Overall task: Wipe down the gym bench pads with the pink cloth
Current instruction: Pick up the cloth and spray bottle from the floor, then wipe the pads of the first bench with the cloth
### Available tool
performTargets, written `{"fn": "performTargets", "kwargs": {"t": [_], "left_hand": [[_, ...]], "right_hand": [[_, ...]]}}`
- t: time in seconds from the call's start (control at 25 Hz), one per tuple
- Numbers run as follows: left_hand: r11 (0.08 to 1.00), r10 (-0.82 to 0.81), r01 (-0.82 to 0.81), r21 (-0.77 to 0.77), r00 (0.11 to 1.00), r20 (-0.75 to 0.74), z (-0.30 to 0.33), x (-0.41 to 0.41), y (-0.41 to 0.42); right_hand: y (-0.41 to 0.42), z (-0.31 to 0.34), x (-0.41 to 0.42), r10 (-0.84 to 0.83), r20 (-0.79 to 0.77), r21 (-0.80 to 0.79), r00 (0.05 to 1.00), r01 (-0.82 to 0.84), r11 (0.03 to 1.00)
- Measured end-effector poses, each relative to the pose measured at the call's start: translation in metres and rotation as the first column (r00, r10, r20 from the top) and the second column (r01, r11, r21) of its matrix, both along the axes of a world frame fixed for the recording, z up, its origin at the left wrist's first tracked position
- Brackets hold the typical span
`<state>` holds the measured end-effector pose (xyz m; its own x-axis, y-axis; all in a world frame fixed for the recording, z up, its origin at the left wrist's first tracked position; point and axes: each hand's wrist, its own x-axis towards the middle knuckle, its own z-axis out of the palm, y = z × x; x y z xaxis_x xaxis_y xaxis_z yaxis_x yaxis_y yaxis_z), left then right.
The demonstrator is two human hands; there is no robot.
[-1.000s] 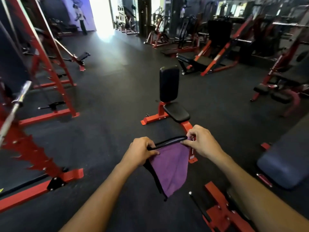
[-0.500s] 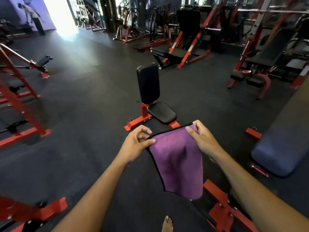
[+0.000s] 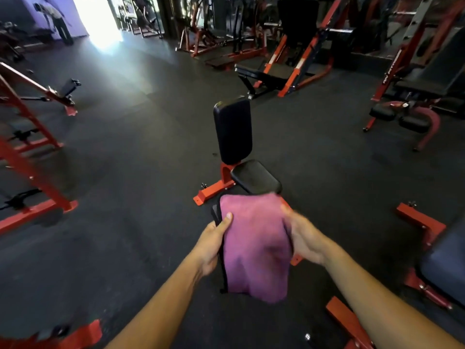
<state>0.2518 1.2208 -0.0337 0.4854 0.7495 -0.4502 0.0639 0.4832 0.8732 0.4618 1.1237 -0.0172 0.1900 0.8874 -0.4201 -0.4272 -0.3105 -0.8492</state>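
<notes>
A pink cloth (image 3: 254, 248) hangs in mid-air, gathered between two hands above the gym floor (image 3: 125, 197); the left hand (image 3: 214, 243) pinches its black-trimmed edge with the thumb on top, the blurred right hand (image 3: 304, 238) appears to clutch the other side; the upright bench's back pad (image 3: 232, 129) and seat pad (image 3: 255, 176) wait just beyond, untouched; a bunched cloth could miss patches or slip to the floor; no containers are visible.
</notes>
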Motion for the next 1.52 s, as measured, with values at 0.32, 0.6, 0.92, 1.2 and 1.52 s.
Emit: {"fn": "performTargets", "kwargs": {"t": [0.32,0.6,0.92,1.2,1.52], "left_hand": [[0.888,-0.436,0.435,-0.149,0.900,0.027,-0.058,-0.040,0.128],[0.944,-0.327,0.327,-0.049,0.945,0.012,-0.033,-0.010,0.303],[0.816,-0.117,0.042,0.577,0.989,0.093,0.053,0.028,0.425],[0.679,-0.156,0.177,0.713,0.983,-0.096,0.051,0.053,0.509],[0.621,-0.441,0.486,0.615,0.865,-0.239,0.075,0.079,0.636]], "right_hand": [[0.092,-0.045,0.011,0.231,0.084,-0.050,0.969,-0.227,0.973],[0.256,-0.008,0.034,0.065,0.461,-0.148,0.885,0.004,0.989],[0.338,0.104,0.054,-0.242,0.510,0.418,0.825,0.009,0.909],[0.456,0.062,0.092,-0.274,0.736,0.388,0.619,-0.054,0.920],[0.553,0.048,0.151,-0.079,0.495,0.271,0.865,-0.068,0.960]]}}
